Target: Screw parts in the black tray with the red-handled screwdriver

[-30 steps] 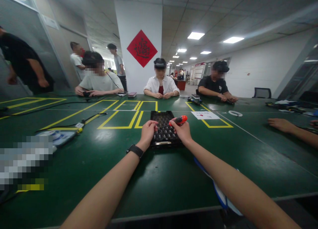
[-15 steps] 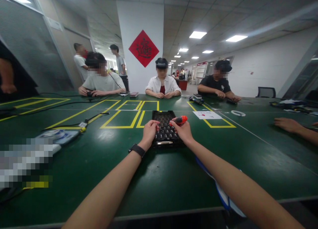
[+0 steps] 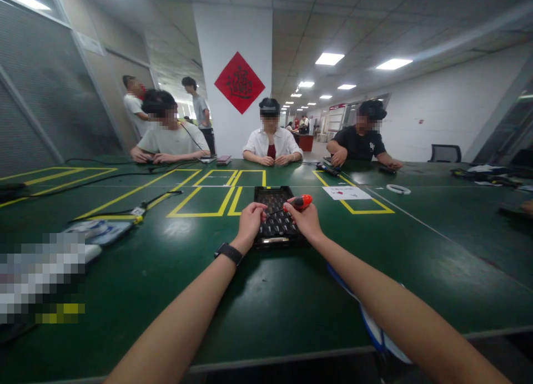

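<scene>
In my right hand [image 3: 307, 218] is a screwdriver with a red and black handle [image 3: 303, 202], its thin shaft pointing left. My left hand [image 3: 251, 220] is closed, thumb and fingertips pinched at the tip end of the shaft; whether a small piece sits between them is too small to make out. Both hands are over a black open case [image 3: 273, 195] on the green table. Rows of small silvery bits [image 3: 278, 224] lie in the case, partly covered by my hands. A dark watch [image 3: 229, 254] is on my left wrist.
Yellow tape rectangles mark the green table [image 3: 266, 295]. A printed sheet [image 3: 346, 193] and a white ring [image 3: 398, 189] lie to the right. Black cables [image 3: 162, 195] and a blue-white packet [image 3: 109, 231] are at the left. Several people sit across the table.
My hands and the screwdriver hold nearly the same place over the case. A neighbour's hand at the right has drawn back toward the edge of view. The person in black has shifted an arm.
</scene>
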{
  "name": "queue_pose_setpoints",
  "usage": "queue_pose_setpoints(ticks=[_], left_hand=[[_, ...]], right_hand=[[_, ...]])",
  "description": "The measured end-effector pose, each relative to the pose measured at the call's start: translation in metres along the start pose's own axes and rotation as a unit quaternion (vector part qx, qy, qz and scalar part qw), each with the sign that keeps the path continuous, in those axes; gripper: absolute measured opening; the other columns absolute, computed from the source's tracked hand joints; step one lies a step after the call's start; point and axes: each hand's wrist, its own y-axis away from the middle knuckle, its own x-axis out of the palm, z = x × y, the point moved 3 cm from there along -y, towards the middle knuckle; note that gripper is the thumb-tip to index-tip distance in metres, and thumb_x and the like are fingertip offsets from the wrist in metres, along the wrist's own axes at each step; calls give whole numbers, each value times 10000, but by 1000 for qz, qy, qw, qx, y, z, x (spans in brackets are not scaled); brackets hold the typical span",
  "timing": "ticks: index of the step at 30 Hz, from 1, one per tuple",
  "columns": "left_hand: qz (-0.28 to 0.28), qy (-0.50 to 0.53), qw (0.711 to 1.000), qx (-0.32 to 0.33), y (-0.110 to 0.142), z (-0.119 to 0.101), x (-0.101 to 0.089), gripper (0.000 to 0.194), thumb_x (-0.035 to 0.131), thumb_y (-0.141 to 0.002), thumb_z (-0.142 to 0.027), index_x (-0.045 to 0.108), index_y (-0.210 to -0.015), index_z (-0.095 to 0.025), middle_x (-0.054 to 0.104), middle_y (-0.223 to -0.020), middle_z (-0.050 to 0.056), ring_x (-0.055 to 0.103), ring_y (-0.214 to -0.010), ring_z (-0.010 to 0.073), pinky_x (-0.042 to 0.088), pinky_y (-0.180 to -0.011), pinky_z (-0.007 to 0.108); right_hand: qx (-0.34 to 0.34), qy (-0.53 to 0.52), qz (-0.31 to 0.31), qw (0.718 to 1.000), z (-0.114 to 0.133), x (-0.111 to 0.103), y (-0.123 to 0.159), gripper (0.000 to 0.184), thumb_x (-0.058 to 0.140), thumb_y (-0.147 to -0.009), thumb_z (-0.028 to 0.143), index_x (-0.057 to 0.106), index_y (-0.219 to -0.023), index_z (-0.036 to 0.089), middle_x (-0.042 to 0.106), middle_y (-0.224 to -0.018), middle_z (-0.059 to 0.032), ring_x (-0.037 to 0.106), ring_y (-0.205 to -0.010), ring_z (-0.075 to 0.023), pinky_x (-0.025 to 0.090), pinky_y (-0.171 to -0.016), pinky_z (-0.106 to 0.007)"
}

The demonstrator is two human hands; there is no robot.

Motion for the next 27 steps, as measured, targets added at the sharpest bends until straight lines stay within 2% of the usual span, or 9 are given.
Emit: queue_pose_setpoints(ticks=[2,5,8,11,17,22,27], left_hand=[[-8,-16,1000,6,-1,3,-1,191,432,-712,-202,592,-799,-143,570,-652,8,525,-547,98,405,-555,216],[-22,-66,997,26,-3,7,-2,196,440,-714,-160,581,-849,-151,590,-777,23,545,-576,96,416,-583,226],[-14,-130,989,61,-4,8,0,200,459,-707,-116,574,-867,-150,583,-862,42,533,-566,86,429,-625,247],[-3,-181,979,90,-3,7,2,190,506,-686,-95,585,-850,-148,585,-874,55,524,-592,96,430,-662,262],[35,-211,970,116,0,6,5,138,564,-673,-110,616,-789,-163,618,-764,50,546,-680,144,419,-659,268],[42,-214,970,110,-2,7,6,102,580,-675,-135,622,-762,-167,616,-704,40,547,-643,143,413,-627,264],[46,-194,977,83,-1,7,7,166,651,-615,-144,622,-776,-173,612,-708,26,533,-622,130,403,-620,249]], right_hand=[[12,-21,-18,1000,-2,-1,-2,336,616,-628,433,620,-787,137,594,-571,2,490,-409,-86,395,-373,-192],[56,-77,-80,992,-10,-6,-6,321,609,-634,443,593,-714,133,543,-503,19,450,-379,-69,364,-334,-177],[124,-143,-147,971,-19,-12,-10,298,614,-632,431,523,-626,146,478,-447,45,392,-346,-48,327,-298,-162],[170,-188,-185,949,-25,-16,-12,282,613,-634,412,484,-619,161,438,-430,63,360,-333,-39,302,-281,-154],[197,-216,-192,937,-27,-18,-12,280,618,-623,404,476,-637,163,430,-433,66,337,-329,-36,283,-272,-154],[202,-218,-189,936,-26,-17,-11,267,621,-622,386,479,-641,161,427,-432,69,333,-328,-33,280,-275,-155],[205,-209,-191,937,-25,-18,-11,260,608,-634,386,473,-645,164,421,-421,73,326,-319,-36,285,-275,-164]])
